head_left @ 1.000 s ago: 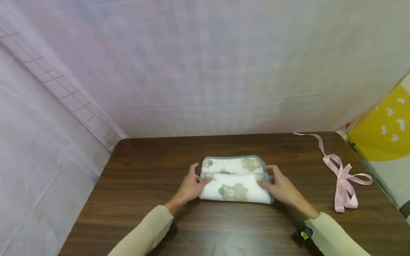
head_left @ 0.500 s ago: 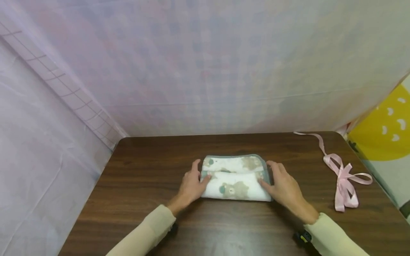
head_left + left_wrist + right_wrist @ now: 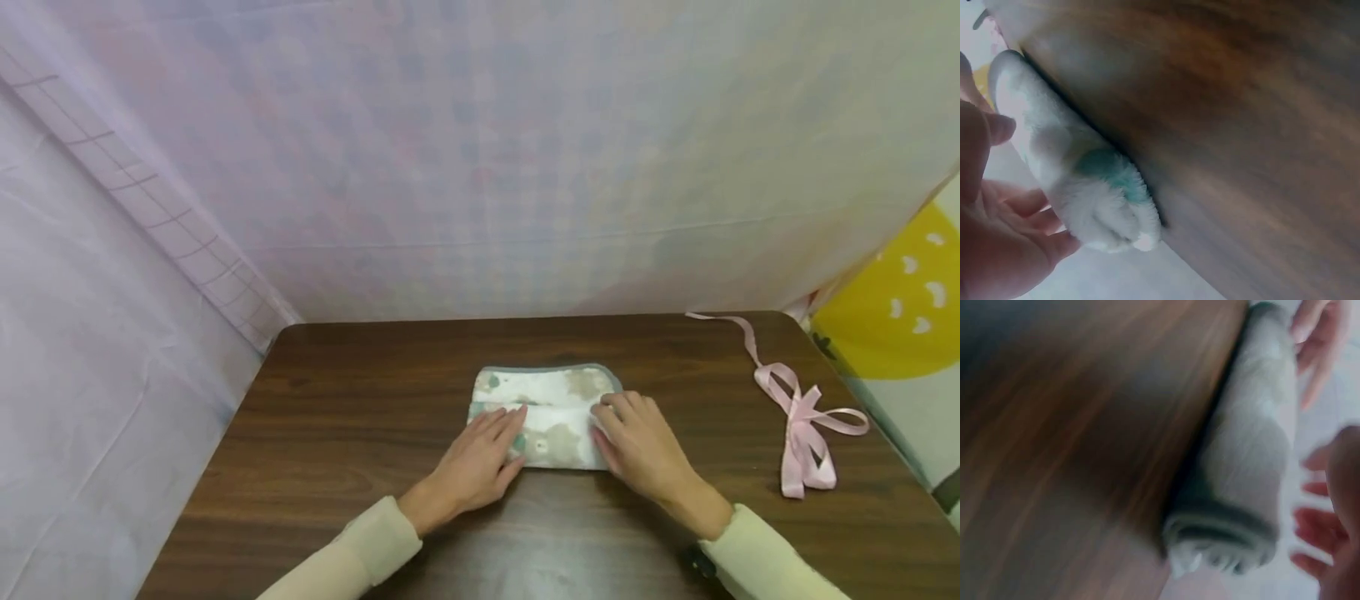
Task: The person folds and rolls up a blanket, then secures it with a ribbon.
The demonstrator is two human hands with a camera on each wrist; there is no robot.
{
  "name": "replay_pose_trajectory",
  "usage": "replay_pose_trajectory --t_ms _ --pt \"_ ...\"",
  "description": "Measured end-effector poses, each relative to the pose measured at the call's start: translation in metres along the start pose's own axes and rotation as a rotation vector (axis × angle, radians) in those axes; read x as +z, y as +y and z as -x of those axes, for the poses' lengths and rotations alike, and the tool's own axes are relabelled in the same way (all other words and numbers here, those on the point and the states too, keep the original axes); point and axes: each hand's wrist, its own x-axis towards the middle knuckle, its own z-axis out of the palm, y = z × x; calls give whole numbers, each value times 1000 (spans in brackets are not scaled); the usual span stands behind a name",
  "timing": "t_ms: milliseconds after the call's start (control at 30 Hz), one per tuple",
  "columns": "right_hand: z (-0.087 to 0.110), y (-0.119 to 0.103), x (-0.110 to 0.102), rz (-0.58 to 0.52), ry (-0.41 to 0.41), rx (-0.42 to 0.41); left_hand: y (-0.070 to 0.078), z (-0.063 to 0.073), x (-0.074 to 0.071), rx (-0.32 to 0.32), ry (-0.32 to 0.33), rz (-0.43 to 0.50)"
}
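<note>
A white fleecy towel [image 3: 558, 446] with beige bear prints, green spots and grey-green edging lies folded on the table. Its near part is rolled over, while a flat strip shows behind. The rolled end appears as layered coils in the right wrist view, where the towel [image 3: 1250, 425] is blurred. My left hand [image 3: 474, 467] rests across the roll's left part with fingers stretched out. At the right end, my right hand [image 3: 643, 446] lies over the towel, its fingers loosely bent; the right wrist view shows those fingers spread beside the roll, not gripping it.
A pink satin ribbon [image 3: 804, 412] tied in a bow lies at the table's right side, its tail reaching the back edge. The dark wooden table [image 3: 337, 417] meets a pale checked curtain [image 3: 480, 167] behind. A yellow patterned cloth [image 3: 892, 308] hangs at the right.
Both hands have let go of the towel's side edges and moved inward onto its top. The left hand has flattened over the roll. The towel stays in about the same place.
</note>
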Motion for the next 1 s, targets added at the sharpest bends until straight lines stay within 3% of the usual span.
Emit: replay_pose_trajectory --t_ms 133,333,667,867,1000 --pt "-1 -13 2 -57 -143 -127 0 0 0 -29 -78 0" --pt "8 -20 2 -64 -367 -68 -6 -2 -2 -3 -124 21" --pt "4 -8 -1 -211 -440 -28 -23 -5 -7 114 -174 9" --pt "4 -5 0 -213 -424 -43 -28 -5 -7 136 -189 -52" --pt "5 -3 0 -205 -418 -38 -29 -6 -4 158 -159 -98"
